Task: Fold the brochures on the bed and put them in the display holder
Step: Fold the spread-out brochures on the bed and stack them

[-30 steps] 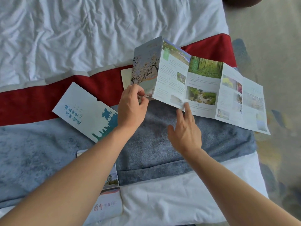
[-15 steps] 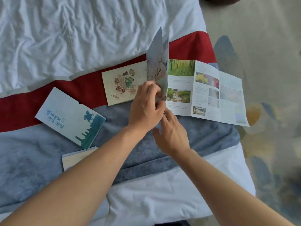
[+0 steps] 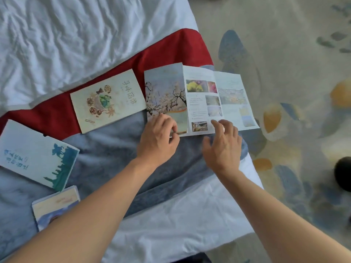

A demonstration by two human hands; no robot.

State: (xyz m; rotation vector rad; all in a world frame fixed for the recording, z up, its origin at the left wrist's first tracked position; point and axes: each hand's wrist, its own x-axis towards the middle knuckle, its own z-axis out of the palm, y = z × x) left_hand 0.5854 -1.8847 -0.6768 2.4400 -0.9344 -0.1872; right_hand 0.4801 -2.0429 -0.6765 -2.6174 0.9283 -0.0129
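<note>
A partly folded brochure (image 3: 201, 95) lies on the bed near its right edge, its blossom-tree cover panel laid flat over the inner panels, two photo panels still spread to the right. My left hand (image 3: 157, 138) has its fingers curled at the cover panel's lower edge and pinches it. My right hand (image 3: 222, 143) hovers with spread fingers, fingertips touching the lower edge of the middle panel. A cream brochure (image 3: 108, 100) with a food drawing lies to the left. A blue-and-white brochure (image 3: 36, 156) lies at far left. The display holder is not in view.
Another folded brochure (image 3: 57, 205) peeks out beside my left forearm. The bed has a white sheet (image 3: 76, 35), a red runner (image 3: 167, 52) and a grey-blue blanket (image 3: 106, 149). Patterned carpet (image 3: 284, 54) lies right of the bed; a dark round object (image 3: 343, 173) sits on it.
The upright cover panel has been folded down flat to the right over the inner panels. My left hand followed it down; my right hand moved right along the lower edge.
</note>
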